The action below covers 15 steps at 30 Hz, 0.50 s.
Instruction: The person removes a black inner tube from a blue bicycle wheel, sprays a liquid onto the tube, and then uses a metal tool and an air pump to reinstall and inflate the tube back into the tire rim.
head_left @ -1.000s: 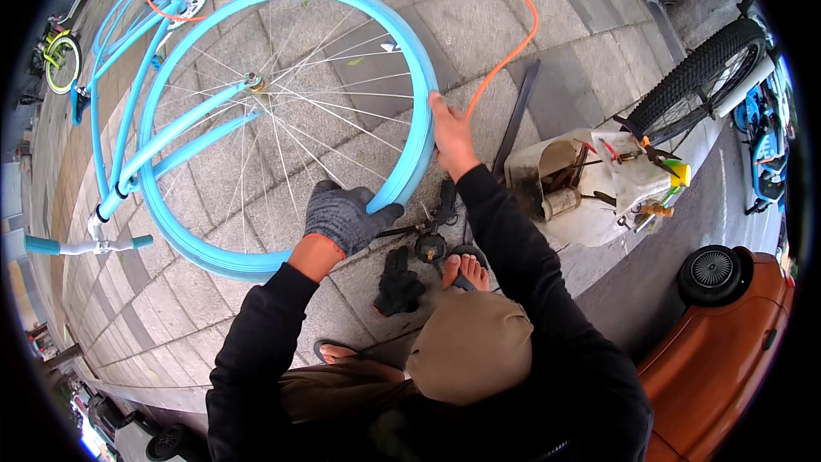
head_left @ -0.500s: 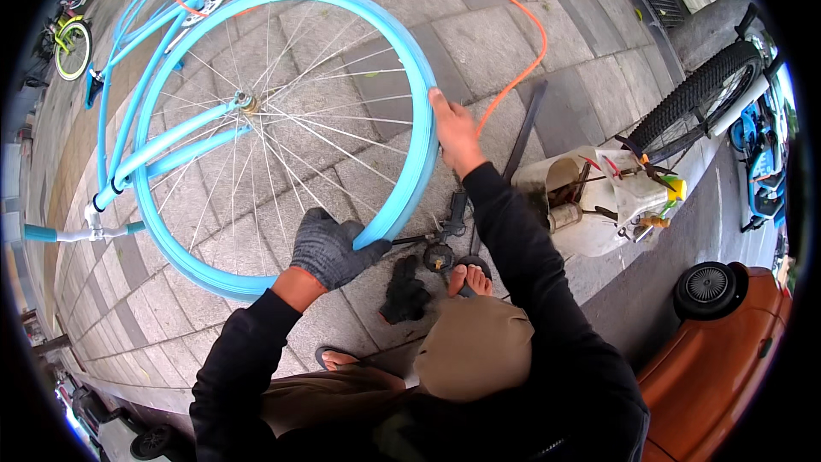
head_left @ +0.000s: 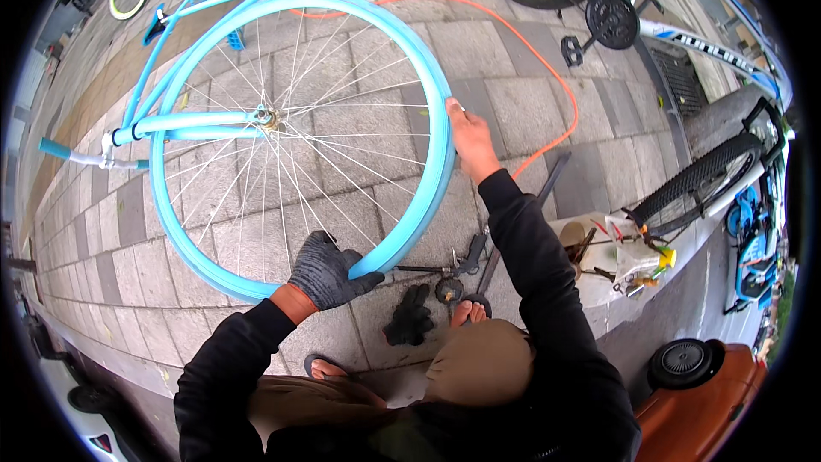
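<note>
A light blue bicycle wheel [head_left: 439, 133] with pale spokes fills the middle, its hub [head_left: 268, 118] seated in the light blue fork [head_left: 197, 122] of a bicycle lying on its side. My left hand [head_left: 328, 274], in a dark grey knit glove, closes over the near right part of the tyre, thumb toward the outer edge. Bare, my right hand [head_left: 473, 141] grips the tyre's right side; its thumb lies along the edge and some fingers are hidden. Beneath the wheel's near edge lie a black glove [head_left: 410, 316] and an inflator with a round gauge [head_left: 450, 289].
A whitish container [head_left: 590, 298] of tools stands to my right, beside a dark flat bar [head_left: 556, 178]. An orange hose [head_left: 571, 103] curves across the paving. More bicycles, including a white one [head_left: 697, 43], stand at the far right; an orange car [head_left: 710, 393] is at lower right.
The whole view has shifted, showing more of the white bicycle at the far right. Both hands keep hold of nearly the same spots on the wheel.
</note>
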Motion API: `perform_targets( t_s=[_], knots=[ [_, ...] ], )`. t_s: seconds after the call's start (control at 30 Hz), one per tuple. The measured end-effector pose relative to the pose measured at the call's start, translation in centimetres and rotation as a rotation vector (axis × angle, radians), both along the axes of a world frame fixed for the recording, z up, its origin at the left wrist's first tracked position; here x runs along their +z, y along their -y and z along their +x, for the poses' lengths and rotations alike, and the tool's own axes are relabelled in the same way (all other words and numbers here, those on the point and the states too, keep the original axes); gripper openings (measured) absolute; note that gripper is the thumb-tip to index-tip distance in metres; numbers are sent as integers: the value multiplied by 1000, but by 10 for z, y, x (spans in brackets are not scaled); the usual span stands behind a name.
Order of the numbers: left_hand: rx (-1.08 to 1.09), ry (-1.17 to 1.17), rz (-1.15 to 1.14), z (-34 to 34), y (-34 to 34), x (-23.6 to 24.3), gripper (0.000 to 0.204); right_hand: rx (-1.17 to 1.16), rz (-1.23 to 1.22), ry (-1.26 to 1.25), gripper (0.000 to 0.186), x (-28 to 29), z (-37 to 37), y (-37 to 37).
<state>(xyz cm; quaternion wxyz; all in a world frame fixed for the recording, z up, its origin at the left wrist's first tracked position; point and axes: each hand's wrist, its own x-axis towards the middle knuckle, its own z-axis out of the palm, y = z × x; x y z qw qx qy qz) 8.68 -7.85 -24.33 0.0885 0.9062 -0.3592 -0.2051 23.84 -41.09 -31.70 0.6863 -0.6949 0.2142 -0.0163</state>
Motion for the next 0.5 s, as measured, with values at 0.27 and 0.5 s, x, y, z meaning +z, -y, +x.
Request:
perform_targets(
  t_s=[0.27,0.5],
  knots=[
    [102,86,-196,-13,-31,-9,64,51,-288,84,58,12,40,-39],
    [68,28,-195,-20,-58,-15,63,-66,8,42,59,14,21,-69]
  ],
)
